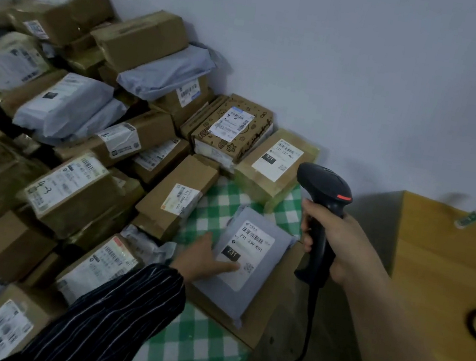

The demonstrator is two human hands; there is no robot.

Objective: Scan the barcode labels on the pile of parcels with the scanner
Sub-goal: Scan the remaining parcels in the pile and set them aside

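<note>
Gripped in the right hand (pixel 344 247), the scanner (pixel 323 184) is being held upright; leftward, the grey parcel (pixel 222 298) is being pressed by the flat left hand (pixel 201 263).

We see a green-and-white checked cloth (pixel 219 208), brown parcels (pixel 91 210), one far box (pixel 234 129) printed with dark doodles, a near grey mailer (pixel 230 301) with a white label (pixel 251 254), a black scanner (pixel 324 187) with a red strip (pixel 343 197), and our dark sleeve (pixel 115 314) striped white
</note>
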